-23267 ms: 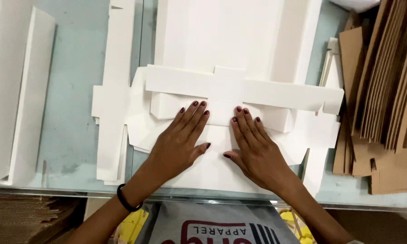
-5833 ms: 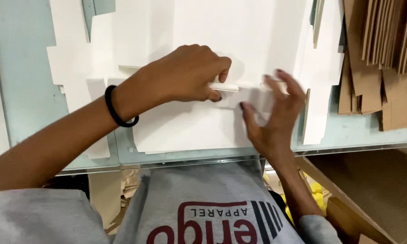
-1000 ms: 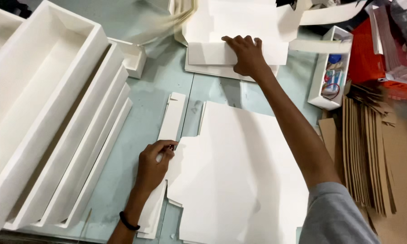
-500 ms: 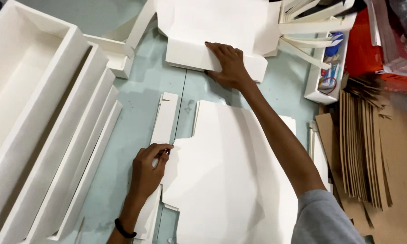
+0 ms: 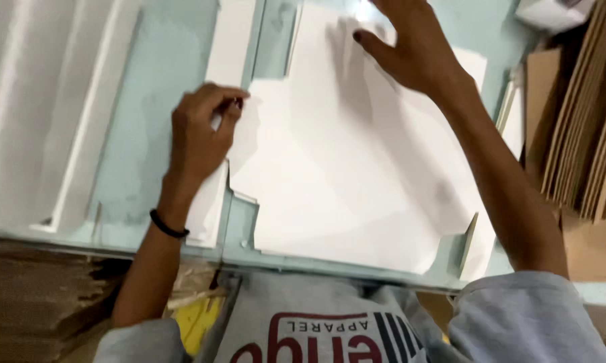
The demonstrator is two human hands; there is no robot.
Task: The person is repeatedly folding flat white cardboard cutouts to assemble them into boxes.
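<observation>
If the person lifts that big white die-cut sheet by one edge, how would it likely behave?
The white sheet lies thin and flat on the table, so it is probably light and would sag somewhat. Its smooth face may slide easily under the right hand. The left hand pinches its edge, which likely bends easily.

We count two hands: a left hand [image 5: 199,131] and a right hand [image 5: 407,44]. One large white die-cut card sheet [image 5: 357,175] lies flat in the middle, and one narrow white card strip [image 5: 225,47] lies left of it. One black wristband [image 5: 167,225]. At right, one stack of brown cardboard sheets [image 5: 579,128], perhaps a dozen, too blurred to count.
</observation>
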